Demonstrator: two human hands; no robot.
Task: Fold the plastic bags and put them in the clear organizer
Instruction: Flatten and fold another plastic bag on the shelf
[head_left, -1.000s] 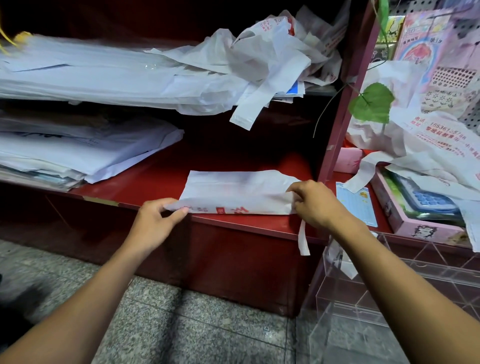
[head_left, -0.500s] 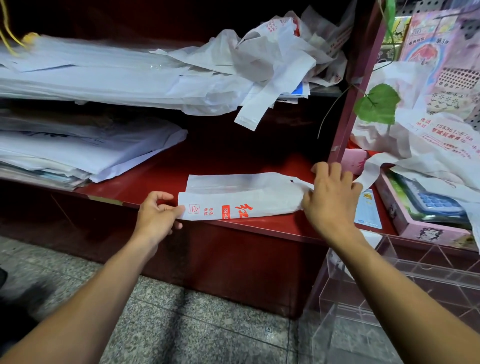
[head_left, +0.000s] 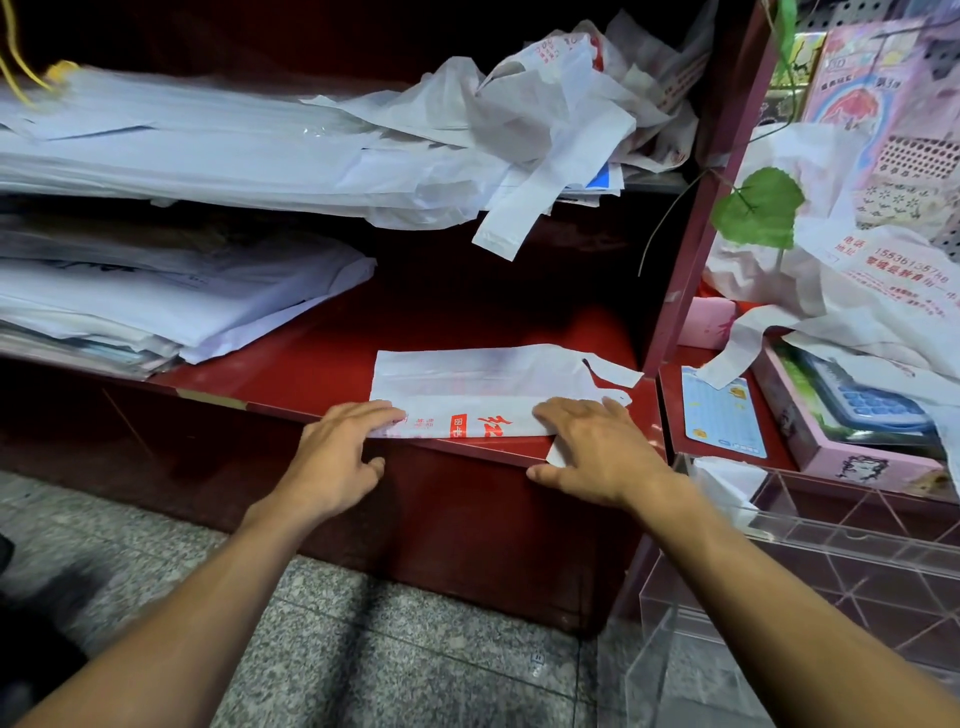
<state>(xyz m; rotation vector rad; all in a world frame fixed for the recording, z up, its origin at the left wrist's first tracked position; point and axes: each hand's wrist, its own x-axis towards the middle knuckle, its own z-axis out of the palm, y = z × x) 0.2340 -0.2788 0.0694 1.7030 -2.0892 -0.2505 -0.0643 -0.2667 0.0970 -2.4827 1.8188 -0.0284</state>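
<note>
A white plastic bag with red print lies flat on the red shelf, folded into a long strip at the shelf's front edge. Its long axis runs left to right, parallel to that edge; its handle strips point right, toward the shelf's upright post. The left hand, fingers extended, presses the bag's left end, thumb down over the shelf front. The right hand, fingers likewise flat and spread, presses the right end; neither hand grips anything. The clear organizer stands below and to the right, well apart from the bag. Loose bags lie heaped on the upper shelf.
</note>
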